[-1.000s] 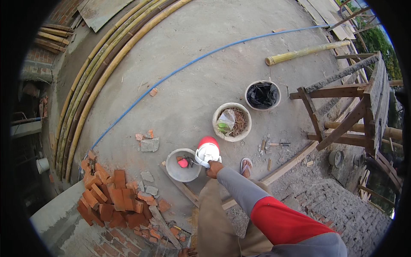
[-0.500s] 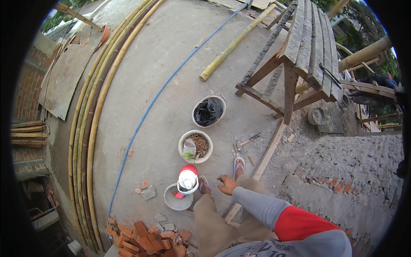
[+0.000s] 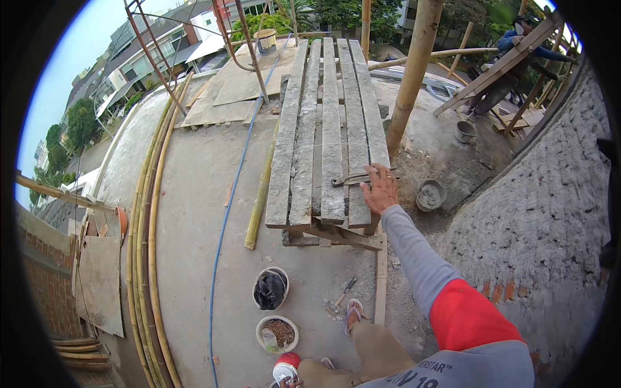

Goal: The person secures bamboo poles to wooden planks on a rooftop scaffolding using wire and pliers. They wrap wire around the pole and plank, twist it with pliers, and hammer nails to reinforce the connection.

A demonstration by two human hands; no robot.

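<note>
My right hand point(image 3: 380, 189) reaches over the near right part of a slatted wooden bench point(image 3: 333, 139) crusted with dried mortar. Its fingers and thumb close around the handles of a pair of metal pincers point(image 3: 346, 180), which lie across the slats with the jaws to the left. A little of my left hand point(image 3: 292, 383) shows at the bottom edge, beside a red and white jug point(image 3: 286, 369); its fingers are mostly cut off.
Two tubs, one with black plastic point(image 3: 270, 290) and one with brown scraps point(image 3: 278, 334), stand left of my feet. A hammer point(image 3: 345, 291) lies nearby. Long bamboo poles point(image 3: 147, 220) and a blue hose point(image 3: 228, 213) run along the left. Another person point(image 3: 517, 58) works far right.
My right hand has moved forward from above my feet to the pincers on the bench. The view has tilted up and swung right. My left hand has left the broken bricks for the jug.
</note>
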